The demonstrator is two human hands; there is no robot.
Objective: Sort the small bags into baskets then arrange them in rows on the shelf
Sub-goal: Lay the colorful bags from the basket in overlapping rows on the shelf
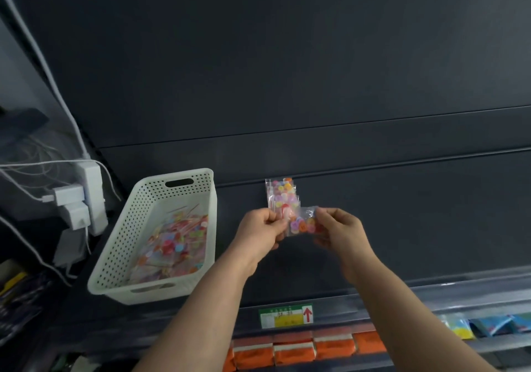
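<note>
A white perforated basket (120,245) stands on the dark shelf (402,228) at the left, holding several small clear bags of colourful buttons (175,245). A short row of the same bags (281,193) lies on the shelf near its back wall. Just in front of that row, my left hand (261,228) and my right hand (339,228) together pinch one small clear bag of buttons (301,223) by its two ends, slightly above the shelf.
A white power strip with chargers and cables (83,199) hangs left of the basket. A price label (286,315) sits on the shelf's front edge. Below it are orange packets (301,348) and blue packets (488,325).
</note>
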